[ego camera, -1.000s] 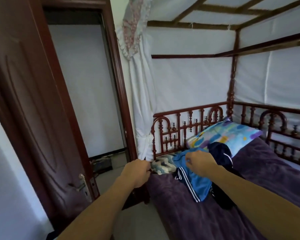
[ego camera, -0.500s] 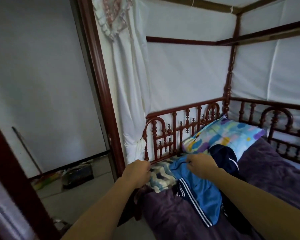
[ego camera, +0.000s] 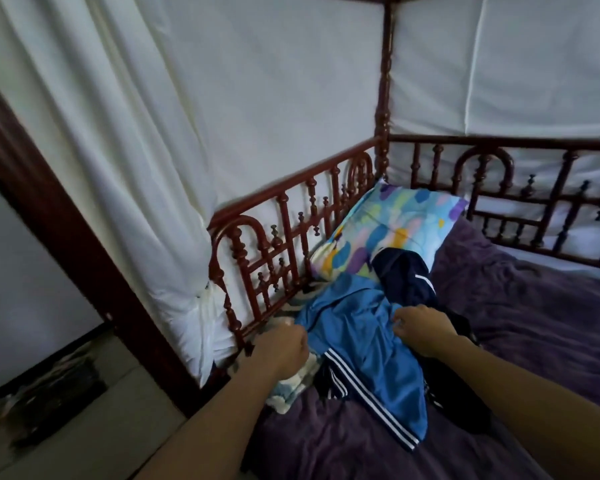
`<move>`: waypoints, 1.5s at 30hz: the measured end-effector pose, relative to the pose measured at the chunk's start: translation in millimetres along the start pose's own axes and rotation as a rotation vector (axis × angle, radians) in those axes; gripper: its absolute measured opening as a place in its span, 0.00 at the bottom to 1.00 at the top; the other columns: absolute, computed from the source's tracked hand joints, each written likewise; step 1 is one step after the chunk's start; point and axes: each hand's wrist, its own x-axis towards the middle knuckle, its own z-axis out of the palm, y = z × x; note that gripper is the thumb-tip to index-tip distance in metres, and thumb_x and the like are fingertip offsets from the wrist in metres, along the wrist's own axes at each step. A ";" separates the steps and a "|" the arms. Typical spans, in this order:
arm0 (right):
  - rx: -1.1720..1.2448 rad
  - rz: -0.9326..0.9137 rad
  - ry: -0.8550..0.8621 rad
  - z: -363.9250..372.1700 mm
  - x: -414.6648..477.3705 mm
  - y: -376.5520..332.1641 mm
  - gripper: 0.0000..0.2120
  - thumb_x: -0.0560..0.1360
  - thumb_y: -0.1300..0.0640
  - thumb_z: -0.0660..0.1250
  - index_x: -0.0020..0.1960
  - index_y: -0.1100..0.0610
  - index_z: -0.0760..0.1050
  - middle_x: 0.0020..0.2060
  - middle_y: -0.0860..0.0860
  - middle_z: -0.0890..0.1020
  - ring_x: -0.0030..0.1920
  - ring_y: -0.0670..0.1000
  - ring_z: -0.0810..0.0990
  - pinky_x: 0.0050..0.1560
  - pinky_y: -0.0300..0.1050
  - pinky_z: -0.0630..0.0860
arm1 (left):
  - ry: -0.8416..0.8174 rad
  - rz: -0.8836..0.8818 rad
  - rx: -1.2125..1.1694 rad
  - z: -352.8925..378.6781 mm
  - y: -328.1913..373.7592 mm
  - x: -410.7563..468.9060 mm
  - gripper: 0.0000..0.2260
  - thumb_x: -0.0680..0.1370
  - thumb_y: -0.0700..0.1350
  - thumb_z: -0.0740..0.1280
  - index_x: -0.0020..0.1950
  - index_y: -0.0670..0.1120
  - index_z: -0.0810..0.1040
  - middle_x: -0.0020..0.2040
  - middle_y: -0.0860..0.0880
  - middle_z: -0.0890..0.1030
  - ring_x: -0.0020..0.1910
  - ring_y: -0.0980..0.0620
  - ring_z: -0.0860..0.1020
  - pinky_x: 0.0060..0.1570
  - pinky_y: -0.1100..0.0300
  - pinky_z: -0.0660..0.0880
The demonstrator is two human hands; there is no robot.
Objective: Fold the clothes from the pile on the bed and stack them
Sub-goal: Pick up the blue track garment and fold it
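My left hand [ego camera: 280,351] and right hand [ego camera: 425,329] each pinch the blue shorts [ego camera: 368,348] at opposite edges, likely to lift them clear of the pile [ego camera: 406,282], near-left on the bed [ego camera: 534,306] by the rail [ego camera: 291,230].

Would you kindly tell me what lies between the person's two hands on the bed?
In the head view, a crumpled blue garment with white stripes spans the gap between the left hand and the right hand.

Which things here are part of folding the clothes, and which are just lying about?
Job: blue shiny garment with white stripes; dark navy garment; pale patterned cloth.
Lying about: multicoloured patterned pillow; white curtain; red-brown wooden bed rail; purple blanket.
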 end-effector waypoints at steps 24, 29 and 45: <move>0.627 0.798 -0.072 269.2 311.1 131.7 0.47 0.70 0.50 0.73 0.78 0.51 0.48 0.76 0.57 0.57 0.74 0.60 0.61 0.69 0.55 0.65 | -0.477 0.143 -0.116 209.7 -115.2 290.2 0.06 0.78 0.49 0.64 0.51 0.51 0.78 0.35 0.57 0.75 0.35 0.61 0.74 0.36 0.66 0.70; 0.505 0.676 -0.123 278.8 320.1 103.4 0.22 0.74 0.57 0.64 0.68 0.51 0.72 0.63 0.59 0.76 0.62 0.62 0.74 0.58 0.49 0.72 | -0.476 0.106 -0.102 204.1 -129.9 331.9 0.05 0.79 0.47 0.65 0.50 0.50 0.79 0.40 0.52 0.81 0.38 0.58 0.77 0.40 0.62 0.74; 0.467 0.822 -0.697 335.4 -16.5 82.4 0.11 0.75 0.50 0.63 0.51 0.56 0.80 0.50 0.55 0.83 0.47 0.49 0.79 0.44 0.40 0.70 | -0.678 0.421 0.193 287.3 -15.9 356.8 0.35 0.76 0.50 0.66 0.77 0.56 0.50 0.64 0.46 0.75 0.59 0.44 0.75 0.56 0.51 0.70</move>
